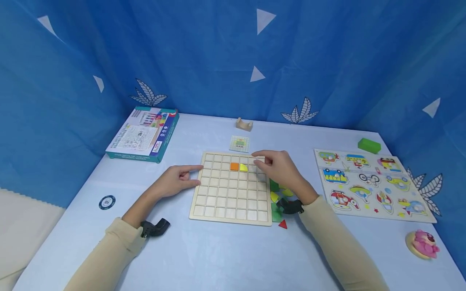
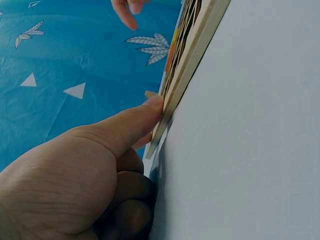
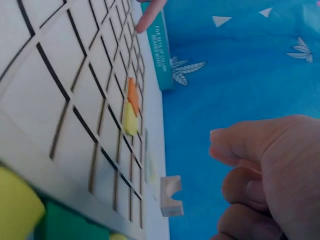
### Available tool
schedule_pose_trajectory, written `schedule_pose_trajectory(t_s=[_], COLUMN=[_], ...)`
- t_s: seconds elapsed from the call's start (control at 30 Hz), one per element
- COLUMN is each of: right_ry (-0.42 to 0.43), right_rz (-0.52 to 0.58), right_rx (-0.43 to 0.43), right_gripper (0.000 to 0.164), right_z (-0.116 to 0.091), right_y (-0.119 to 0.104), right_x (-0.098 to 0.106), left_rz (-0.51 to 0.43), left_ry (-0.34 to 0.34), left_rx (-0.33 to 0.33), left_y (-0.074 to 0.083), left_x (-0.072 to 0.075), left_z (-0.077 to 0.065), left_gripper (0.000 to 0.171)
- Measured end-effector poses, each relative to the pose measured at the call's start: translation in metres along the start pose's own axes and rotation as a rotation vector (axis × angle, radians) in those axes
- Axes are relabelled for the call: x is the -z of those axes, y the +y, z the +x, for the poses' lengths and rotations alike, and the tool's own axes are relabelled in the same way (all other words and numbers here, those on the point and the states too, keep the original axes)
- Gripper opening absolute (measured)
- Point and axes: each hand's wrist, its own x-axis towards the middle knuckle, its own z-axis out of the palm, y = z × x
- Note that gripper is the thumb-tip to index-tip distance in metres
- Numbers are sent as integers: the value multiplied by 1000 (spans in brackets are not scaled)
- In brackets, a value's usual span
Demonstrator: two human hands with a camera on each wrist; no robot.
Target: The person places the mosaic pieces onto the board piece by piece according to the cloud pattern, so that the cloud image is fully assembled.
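A wooden grid board (image 1: 222,220) lies in the middle of the table, with an orange square piece (image 1: 234,166) and a yellow piece with one rounded corner (image 1: 243,167) side by side near its far edge. My left hand (image 1: 174,180) touches the board's left edge with straight index finger and thumb, other fingers folded. Over the board's far right corner is my right hand (image 1: 278,167), its index finger and thumb a little apart and nothing visible between them. In the right wrist view, this hand (image 3: 280,175) appears above the board's surface.
Green pieces (image 1: 276,214), yellow ones and a red triangle (image 1: 283,224) lie along the board's right side. Behind it are a pattern card (image 1: 240,143) and a notched wooden block (image 1: 244,124). A box (image 1: 145,135) stands left; a vehicle puzzle (image 1: 378,190) lies right.
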Motion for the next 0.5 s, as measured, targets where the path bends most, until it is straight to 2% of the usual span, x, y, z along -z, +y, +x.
schedule_pose_trajectory(t_s=[0.13,0.27,0.5], right_ry=[9,31,37], right_rz=[-5,-34,-51], right_rx=[-2,-45,-164], right_gripper=[27,27,22], right_z=[-15,-36,-75], right_y=[4,16,39], right_x=[19,33,37], left_rz=[14,16,5], left_ry=[3,6,-1], left_rx=[-1,-5,9], left_y=[1,2,2], left_x=[0,0,0], left_z=[0,0,1], left_gripper=[54,54,54])
